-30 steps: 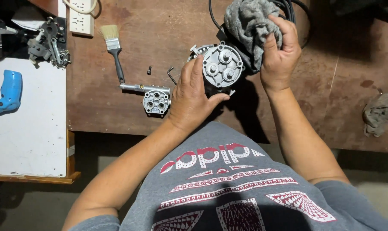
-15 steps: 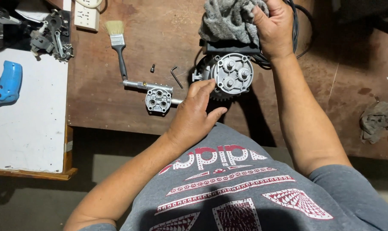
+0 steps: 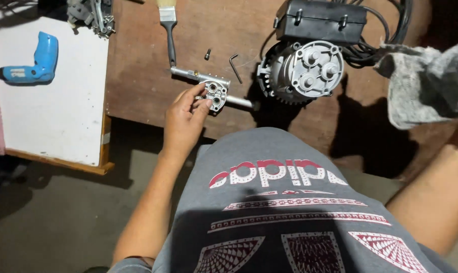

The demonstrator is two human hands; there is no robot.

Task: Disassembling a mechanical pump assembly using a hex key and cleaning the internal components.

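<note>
- The brown wooden table [image 3: 148, 76] carries all the parts; a white board [image 3: 52, 106] lies over its left end.
- A grey rag [image 3: 426, 83] fills the right side of the view. The right hand cannot be seen, only a bare forearm at the lower right, so whether its fingers grip the rag cannot be told.
- The motor unit [image 3: 302, 68], with a round grey metal end face, lies at the table's upper middle under a black box [image 3: 320, 20], black cables curling to its right.
- The left hand [image 3: 183, 119] reaches to the table's near edge, fingertips closed on the lower left edge of the small metal housing.
- That small metal housing [image 3: 215, 93], with round ports and a tube running out each side, rests on the table just left of the motor unit.
- A blue drill [image 3: 34, 63] lies on the white board.
- A paintbrush [image 3: 168, 25] lies above the housing.
- A hex key [image 3: 235, 65] and a small dark screw [image 3: 207, 54] lie between housing and motor unit.
</note>
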